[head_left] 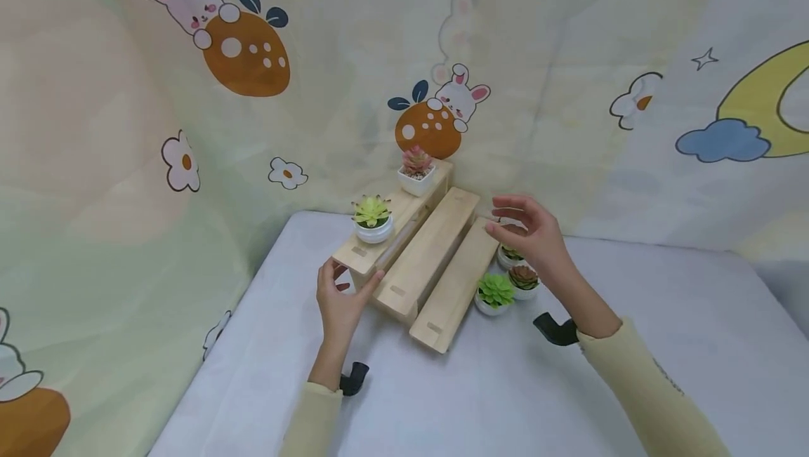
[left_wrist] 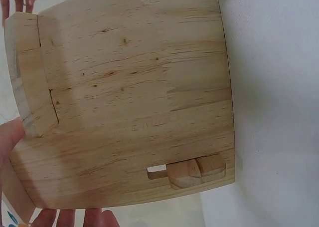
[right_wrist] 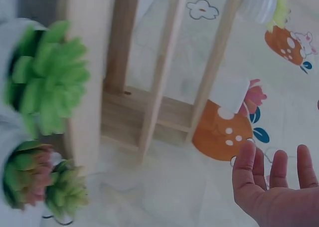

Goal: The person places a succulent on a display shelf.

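Note:
A stepped wooden stand [head_left: 430, 250] with three slatted tiers sits on the table. My left hand [head_left: 341, 302] grips its near end at the top tier, thumb on one side and fingers on the other. In the left wrist view, the side panel [left_wrist: 129, 97] fills most of the picture. On the top tier stand a yellow-green succulent [head_left: 373, 215] in a round white pot and a pink succulent [head_left: 417, 166] in a square white pot. My right hand [head_left: 534, 232] hovers near the lowest tier's far end, fingers loosely bent, nothing held.
Right of the stand, a bright green succulent [head_left: 495, 292], a reddish-brown succulent [head_left: 523, 278] and another one [head_left: 510, 253], partly hidden by the right hand, cluster on the white tablecloth [head_left: 663, 316]. A printed cloth backdrop [head_left: 537, 57] rises behind the table.

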The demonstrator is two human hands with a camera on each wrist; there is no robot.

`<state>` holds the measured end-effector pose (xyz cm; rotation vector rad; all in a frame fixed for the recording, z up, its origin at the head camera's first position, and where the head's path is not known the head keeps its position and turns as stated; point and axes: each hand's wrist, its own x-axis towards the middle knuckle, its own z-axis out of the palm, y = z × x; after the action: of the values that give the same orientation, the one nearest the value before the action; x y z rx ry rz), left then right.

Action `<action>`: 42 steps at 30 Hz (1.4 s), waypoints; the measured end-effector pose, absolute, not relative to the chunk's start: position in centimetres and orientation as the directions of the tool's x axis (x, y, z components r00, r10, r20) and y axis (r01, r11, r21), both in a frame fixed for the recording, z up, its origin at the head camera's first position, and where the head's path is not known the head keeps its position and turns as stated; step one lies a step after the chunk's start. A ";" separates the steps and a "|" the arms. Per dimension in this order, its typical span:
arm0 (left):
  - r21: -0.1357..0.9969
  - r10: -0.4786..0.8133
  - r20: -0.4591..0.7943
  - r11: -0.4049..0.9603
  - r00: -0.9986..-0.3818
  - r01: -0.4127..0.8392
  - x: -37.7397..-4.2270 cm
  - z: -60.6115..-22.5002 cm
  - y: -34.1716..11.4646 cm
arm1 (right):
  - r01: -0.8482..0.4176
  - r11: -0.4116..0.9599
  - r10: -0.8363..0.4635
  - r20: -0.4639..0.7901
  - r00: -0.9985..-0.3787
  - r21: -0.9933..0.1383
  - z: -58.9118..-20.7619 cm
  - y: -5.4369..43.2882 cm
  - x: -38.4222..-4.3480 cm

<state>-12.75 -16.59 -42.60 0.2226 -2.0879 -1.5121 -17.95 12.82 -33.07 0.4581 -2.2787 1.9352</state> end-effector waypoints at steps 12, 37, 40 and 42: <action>0.922 -0.429 0.330 0.336 -0.841 0.190 -13.2 -42.8 -16.8 | -0.250 0.157 -0.098 0.237 -0.967 -0.955 -38.8 14.8 -13.2; 0.929 -0.429 0.321 0.318 -0.844 0.191 -13.3 -42.7 -16.8 | 0.041 0.307 0.073 -0.019 -0.997 -0.951 -43.4 18.9 -13.7; 0.927 -0.427 0.322 0.324 -0.845 0.190 -13.3 -42.7 -16.8 | 0.105 0.346 0.062 -0.089 -0.994 -0.932 -43.7 19.0 -14.4; 0.927 -0.427 0.320 0.325 -0.846 0.186 -13.2 -42.8 -16.7 | 0.133 0.369 0.049 -0.124 -0.991 -0.920 -43.9 19.1 -14.9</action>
<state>-13.24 -16.74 -42.75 0.2108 -2.0767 -1.5547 -14.88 19.06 -43.88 -0.1772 -2.6611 1.7997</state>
